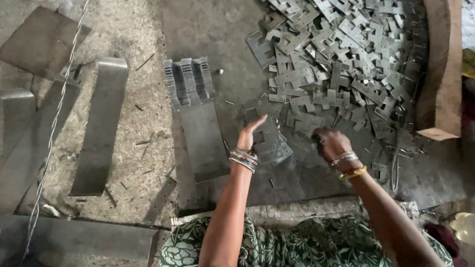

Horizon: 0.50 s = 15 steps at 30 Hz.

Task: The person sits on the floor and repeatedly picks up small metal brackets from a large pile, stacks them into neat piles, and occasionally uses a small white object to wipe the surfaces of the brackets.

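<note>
1. Covering the floor's upper right, a large heap of stamped metal plates (342,50) is seen beside a wooden block (440,55).
2. Long bent metal strips (101,125) are laid at the left.
3. A neat row of stacked plates (188,80) is stood on a flat sheet (204,141).
4. A small stack of plates (270,143) is steadied by the left hand (248,135), fingers spread.
5. The right hand (330,143) is closed over a plate at the heap's edge; its grip cannot be told.

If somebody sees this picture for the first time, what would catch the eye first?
Probably the big heap of cut metal plates at upper right. Below it, the left hand steadies a small stack of plates, while the right hand reaches toward the heap's edge. A neat upright row of plates stands centre-left.
</note>
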Each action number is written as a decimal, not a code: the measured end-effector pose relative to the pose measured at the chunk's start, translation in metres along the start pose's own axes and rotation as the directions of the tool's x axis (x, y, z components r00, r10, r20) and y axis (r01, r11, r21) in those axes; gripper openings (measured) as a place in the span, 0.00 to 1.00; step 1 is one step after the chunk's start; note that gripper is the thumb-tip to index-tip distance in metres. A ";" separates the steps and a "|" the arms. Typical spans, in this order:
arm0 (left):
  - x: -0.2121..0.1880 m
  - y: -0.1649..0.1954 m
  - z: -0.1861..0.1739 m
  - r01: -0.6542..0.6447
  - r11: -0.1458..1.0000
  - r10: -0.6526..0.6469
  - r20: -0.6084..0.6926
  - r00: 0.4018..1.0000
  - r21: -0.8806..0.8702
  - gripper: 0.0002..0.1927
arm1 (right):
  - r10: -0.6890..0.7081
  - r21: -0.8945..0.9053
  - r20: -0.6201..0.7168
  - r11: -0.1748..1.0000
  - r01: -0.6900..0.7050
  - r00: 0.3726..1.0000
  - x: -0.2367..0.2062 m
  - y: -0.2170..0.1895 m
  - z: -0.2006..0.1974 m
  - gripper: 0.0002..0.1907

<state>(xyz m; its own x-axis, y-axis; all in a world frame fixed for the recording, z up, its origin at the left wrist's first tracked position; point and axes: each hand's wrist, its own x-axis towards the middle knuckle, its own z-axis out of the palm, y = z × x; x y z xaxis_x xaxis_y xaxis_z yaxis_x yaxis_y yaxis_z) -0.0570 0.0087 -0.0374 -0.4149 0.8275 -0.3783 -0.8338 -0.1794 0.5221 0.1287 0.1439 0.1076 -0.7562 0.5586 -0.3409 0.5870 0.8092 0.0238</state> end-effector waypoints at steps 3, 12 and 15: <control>-0.004 0.010 0.002 -0.021 1.000 0.022 -0.093 0.995 0.012 0.23 | -0.082 0.232 -0.211 0.964 0.131 0.974 -0.028 -0.032 0.003 0.13; -0.047 0.046 0.031 0.092 0.978 -0.101 -0.042 0.994 -0.186 0.18 | 0.184 0.431 -0.030 0.889 -0.153 0.982 -0.042 -0.087 0.057 0.14; -0.045 0.042 0.034 0.109 0.979 -0.107 0.022 0.994 -0.170 0.20 | 0.350 0.127 0.063 0.926 -0.355 0.935 -0.045 0.012 0.056 0.12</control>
<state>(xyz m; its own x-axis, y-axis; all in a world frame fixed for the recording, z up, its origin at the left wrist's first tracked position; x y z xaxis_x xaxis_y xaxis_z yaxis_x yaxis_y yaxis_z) -0.0614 -0.0176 0.0276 -0.3153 0.8533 -0.4152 -0.9239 -0.1761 0.3397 0.1862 0.1179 0.0708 -0.4830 0.7939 -0.3695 0.8492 0.5276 0.0236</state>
